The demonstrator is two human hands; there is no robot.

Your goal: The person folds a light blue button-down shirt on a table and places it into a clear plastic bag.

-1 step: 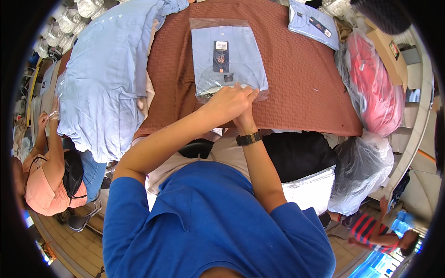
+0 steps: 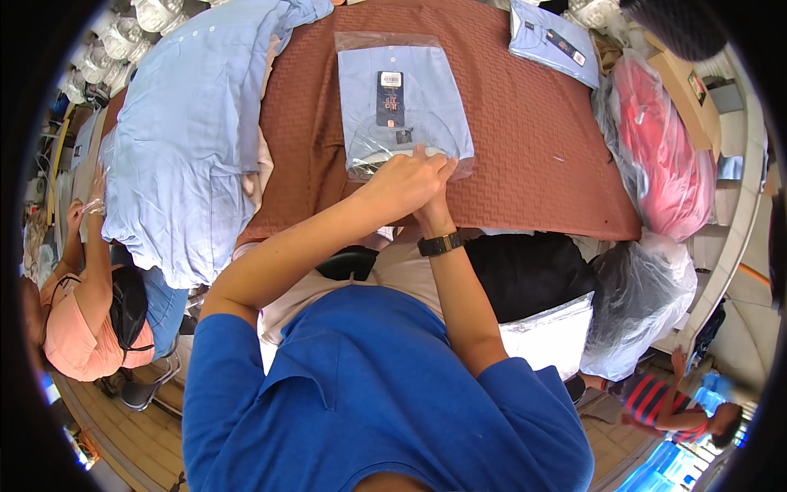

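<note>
A folded light-blue shirt (image 2: 447, 98) lies in a clear plastic bag (image 2: 385, 38) on the brown cloth-covered table. Its dark tag (image 2: 388, 100) shows through the plastic, and its collar end points toward me. At the bag's near edge my left hand (image 2: 406, 182) is closed, its fingers pinching the plastic. My right hand (image 2: 433, 211), with a dark watch at the wrist, is against the left one at that edge. Much of it is hidden behind the left hand, but its fingers look closed on the bag too.
Unbagged light-blue shirts (image 2: 184, 123) are heaped on the left. Another bagged shirt (image 2: 556, 45) lies at the far right, near red items in plastic (image 2: 660, 148) and a cardboard box (image 2: 684, 90). One person (image 2: 90, 320) works at left; another (image 2: 656, 406) is at lower right.
My hands stay at the bag's near edge, almost unmoved. The plastic over the shirt's collar has shifted slightly, and the person at lower right has moved a little.
</note>
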